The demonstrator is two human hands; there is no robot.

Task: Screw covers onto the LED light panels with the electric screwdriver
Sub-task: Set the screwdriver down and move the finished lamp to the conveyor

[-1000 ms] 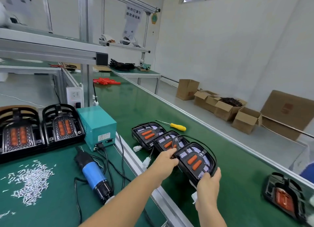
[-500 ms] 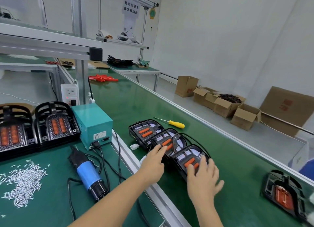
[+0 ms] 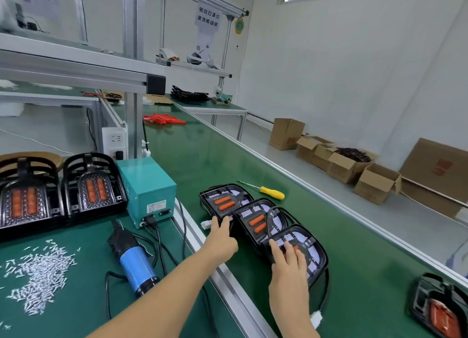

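Three black LED light panels with orange lenses lie in an overlapping row on the green conveyor belt: far point(image 3: 222, 201), middle point(image 3: 255, 221) and near point(image 3: 311, 251). My right hand point(image 3: 288, 271) lies flat with straight fingers on the near panel. My left hand point(image 3: 221, 236) touches the left edge of the row, fingers extended toward the far panel. The blue electric screwdriver point(image 3: 134, 264) lies untouched on the green bench to the left, beside a heap of silver screws point(image 3: 40, 271). Two black covers with orange lenses point(image 3: 91, 185) stand at the bench's back.
A teal power box point(image 3: 147, 188) sits behind the screwdriver with cables running forward. A yellow-handled screwdriver point(image 3: 271, 192) lies on the belt beyond the panels. Another black lamp unit point(image 3: 438, 307) rests at the belt's right. Cardboard boxes point(image 3: 349, 162) stand on the floor.
Both hands let go of the near panel after setting it down at the end of the row. The right hand flattened on top of it; the left slid back to the row's left edge.
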